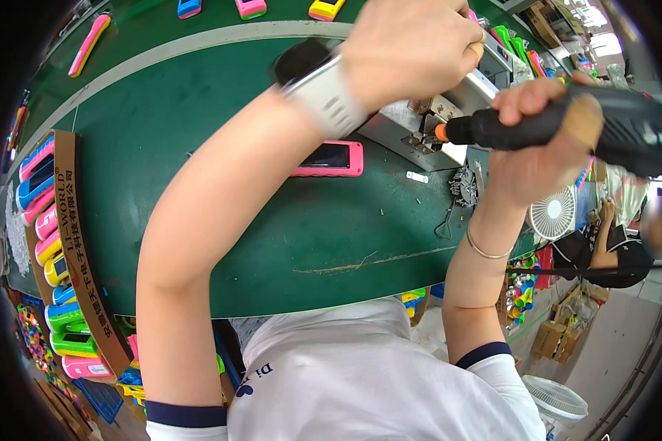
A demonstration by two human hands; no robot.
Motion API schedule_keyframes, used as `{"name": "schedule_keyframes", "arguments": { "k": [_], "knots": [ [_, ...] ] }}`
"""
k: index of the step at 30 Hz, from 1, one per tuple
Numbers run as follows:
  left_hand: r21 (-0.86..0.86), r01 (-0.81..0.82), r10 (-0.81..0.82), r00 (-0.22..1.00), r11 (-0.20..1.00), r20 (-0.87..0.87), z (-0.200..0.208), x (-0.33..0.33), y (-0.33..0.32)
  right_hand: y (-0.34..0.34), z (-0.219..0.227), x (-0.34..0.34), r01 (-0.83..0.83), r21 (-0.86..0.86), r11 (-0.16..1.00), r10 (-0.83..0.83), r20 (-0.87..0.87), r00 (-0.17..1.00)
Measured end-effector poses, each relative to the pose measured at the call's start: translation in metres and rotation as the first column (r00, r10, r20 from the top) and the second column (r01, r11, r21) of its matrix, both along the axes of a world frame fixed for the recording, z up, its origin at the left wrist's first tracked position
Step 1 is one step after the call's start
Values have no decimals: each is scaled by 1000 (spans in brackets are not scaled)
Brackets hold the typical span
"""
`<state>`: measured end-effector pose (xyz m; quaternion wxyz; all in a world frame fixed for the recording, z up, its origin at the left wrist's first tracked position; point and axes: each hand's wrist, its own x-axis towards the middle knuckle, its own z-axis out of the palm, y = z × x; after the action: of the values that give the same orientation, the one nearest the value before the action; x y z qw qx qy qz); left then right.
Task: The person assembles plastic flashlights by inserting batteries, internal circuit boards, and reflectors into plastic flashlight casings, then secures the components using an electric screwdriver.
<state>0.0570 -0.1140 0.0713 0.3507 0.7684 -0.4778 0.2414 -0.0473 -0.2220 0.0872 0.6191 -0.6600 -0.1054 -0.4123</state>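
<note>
My right hand (526,140) is wrapped round a black electric screwdriver (537,126) on the right. The screwdriver's orange-collared tip (441,132) is at the front of a metal box-shaped machine (404,132), among its small brackets. My left hand (419,48) is raised at the top with curled fingers, slightly blurred. Whatever it may hold is hidden. Beneath my left forearm, a pink-cased device with a dark screen (331,158) lies on the green table, its left part covered by the arm.
A cardboard box (88,250) of colourful cased pieces stands at the left. More colourful pieces (250,9) lie beyond a pale strip at the back. A small white part (417,177) and loose metal bits (463,187) lie near the machine. A white fan (553,213) and another person (614,250) are at right.
</note>
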Motion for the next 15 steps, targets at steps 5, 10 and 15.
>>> {"name": "schedule_keyframes", "arguments": {
  "k": [5,10,15],
  "knots": [
    [-110,91,-84,994,990,66,-24,2,12,-9,2,8,-96,127,987,112,-121,986],
    [108,-45,56,993,993,-103,-49,-19,106,12,-19,-20,-454,227,862,450,70,890],
    [406,13,41,991,914,-124,-61,-40,147,33,-37,-23,-475,159,866,478,24,878]
  ]
}}
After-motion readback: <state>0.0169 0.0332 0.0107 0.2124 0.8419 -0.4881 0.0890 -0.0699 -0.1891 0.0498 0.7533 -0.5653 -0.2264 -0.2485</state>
